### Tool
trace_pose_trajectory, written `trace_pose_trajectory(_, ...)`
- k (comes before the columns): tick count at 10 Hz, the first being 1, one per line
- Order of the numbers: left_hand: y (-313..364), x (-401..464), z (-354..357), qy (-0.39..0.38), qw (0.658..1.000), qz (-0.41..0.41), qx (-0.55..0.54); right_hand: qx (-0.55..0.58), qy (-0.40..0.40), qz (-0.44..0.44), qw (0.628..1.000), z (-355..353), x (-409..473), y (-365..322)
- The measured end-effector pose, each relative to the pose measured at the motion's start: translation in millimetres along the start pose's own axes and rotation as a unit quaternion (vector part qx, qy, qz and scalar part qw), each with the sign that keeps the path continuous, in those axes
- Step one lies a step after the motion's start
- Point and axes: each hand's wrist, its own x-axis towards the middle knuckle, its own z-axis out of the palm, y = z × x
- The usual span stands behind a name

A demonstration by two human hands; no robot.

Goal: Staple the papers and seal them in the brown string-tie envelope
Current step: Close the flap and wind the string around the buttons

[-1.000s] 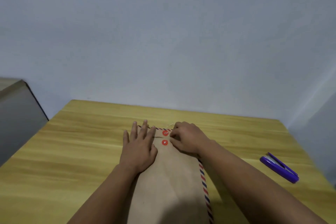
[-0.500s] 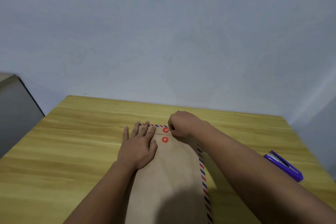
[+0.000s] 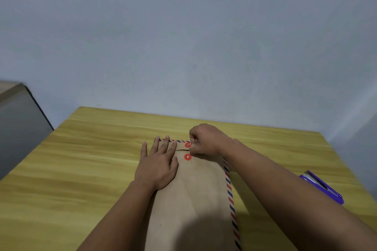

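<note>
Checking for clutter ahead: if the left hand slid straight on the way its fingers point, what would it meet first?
Likely nothing: beyond the left hand lie the envelope's striped far edge and bare table, then the wall.

Yellow wood-grain table (image 3: 85,169), brown envelope (image 3: 193,199) lying flat at centre, purple stapler (image 3: 324,188) near right edge

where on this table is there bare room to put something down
Bare wood lies left of the left hand out to the table edge, and in a strip between the envelope top and the wall. It is crowded around the red buttons, where the right hand works, and on the right, between its forearm and the purple stapler.
</note>
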Motion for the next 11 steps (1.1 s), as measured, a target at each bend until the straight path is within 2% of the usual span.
trace_pose_trajectory(2,2,-1,-3,0.0,1.0,-0.003,-0.009,0.152,0.038,0.046,0.987,8,2,1)
trace_pose_trajectory(3,2,-1,-4,0.001,1.0,-0.004,-0.014,0.246,0.027,0.076,0.966,5,3,2)
trace_pose_trajectory(4,2,-1,-4,0.002,1.0,-0.004,-0.016,0.299,0.064,0.094,0.947,-2,0,7)
trace_pose_trajectory(5,2,-1,-4,0.002,1.0,-0.006,-0.012,0.215,0.062,0.081,0.971,-10,-4,15)
trace_pose_trajectory(6,2,-1,-4,0.002,1.0,-0.006,-0.014,0.031,-0.035,0.032,0.998,-12,-7,17)
trace_pose_trajectory(7,2,-1,-3,0.002,1.0,-0.007,-0.014,-0.111,-0.067,-0.006,0.992,-7,-4,12)
trace_pose_trajectory(8,1,0,-3,0.007,1.0,-0.005,-0.012,-0.19,-0.06,-0.031,0.979,-2,1,3)
trace_pose_trajectory(10,1,-1,-2,0.012,1.0,-0.004,-0.019,-0.274,-0.097,-0.054,0.955,-1,10,-8)
trace_pose_trajectory(11,2,-1,-3,0.009,1.0,-0.004,-0.019,-0.23,-0.119,-0.041,0.965,1,9,-3)
